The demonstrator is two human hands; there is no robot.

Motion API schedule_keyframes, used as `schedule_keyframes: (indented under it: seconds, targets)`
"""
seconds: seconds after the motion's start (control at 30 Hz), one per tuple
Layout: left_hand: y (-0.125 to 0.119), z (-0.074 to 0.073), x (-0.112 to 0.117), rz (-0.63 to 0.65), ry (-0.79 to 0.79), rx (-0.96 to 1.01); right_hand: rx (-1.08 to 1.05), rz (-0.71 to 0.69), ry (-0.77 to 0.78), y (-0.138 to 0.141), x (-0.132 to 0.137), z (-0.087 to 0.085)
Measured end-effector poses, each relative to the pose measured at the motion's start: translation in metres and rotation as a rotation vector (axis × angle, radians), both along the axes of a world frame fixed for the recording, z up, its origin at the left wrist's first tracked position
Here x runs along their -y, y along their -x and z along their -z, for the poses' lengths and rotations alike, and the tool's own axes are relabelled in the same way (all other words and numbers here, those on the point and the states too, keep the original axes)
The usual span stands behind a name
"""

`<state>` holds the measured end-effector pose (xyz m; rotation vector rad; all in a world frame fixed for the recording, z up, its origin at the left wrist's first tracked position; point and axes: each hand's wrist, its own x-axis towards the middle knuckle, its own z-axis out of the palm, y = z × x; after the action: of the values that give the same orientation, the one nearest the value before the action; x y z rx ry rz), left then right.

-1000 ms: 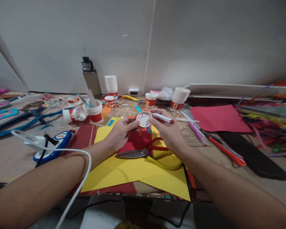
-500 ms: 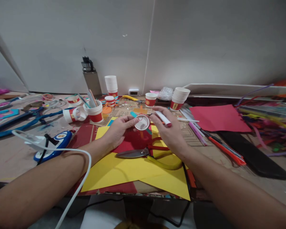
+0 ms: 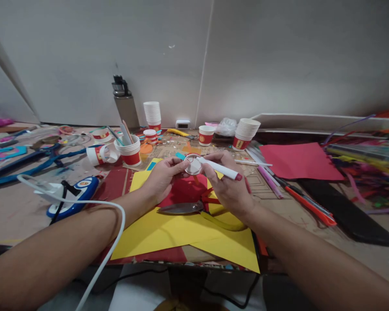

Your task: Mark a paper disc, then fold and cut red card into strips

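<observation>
Pinched between the thumb and fingers of my left hand (image 3: 164,178) is a small round white paper cup piece (image 3: 193,165) with a dark line on its face. My right hand (image 3: 231,185) grips a white marker (image 3: 222,167) with a dark red end; its other end meets the right edge of the cup piece. Below my hands, scissors (image 3: 181,208) with red and yellow handles lie across red paper (image 3: 171,194) and yellow sheets (image 3: 149,237). My right hand partly hides the handles.
Paper cups stand at the back, with a stack (image 3: 246,131) on the right and a cup of pens (image 3: 131,153) on the left. A white cable (image 3: 121,216) crosses my left forearm. Red paper (image 3: 300,160), a utility knife (image 3: 311,207) and a black case (image 3: 350,216) lie to the right.
My right hand has turned the marker and brought its end to the cup piece. My left hand holds the piece in nearly the same place.
</observation>
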<state>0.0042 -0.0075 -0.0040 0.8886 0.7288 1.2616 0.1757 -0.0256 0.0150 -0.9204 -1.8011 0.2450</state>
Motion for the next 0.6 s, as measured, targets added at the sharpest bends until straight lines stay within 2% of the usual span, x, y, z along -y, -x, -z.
schedule_keyframes:
  seconds: [0.17,0.6]
  targets:
    - [-0.0005,-0.0004,0.0005,0.010,-0.018,0.019,0.046,-0.056,0.020,0.0000,0.0009,-0.0006]
    - [-0.0002,-0.0006,0.0010,0.010,-0.019,0.032,0.055,-0.063,0.034,0.0010,0.0020,-0.0022]
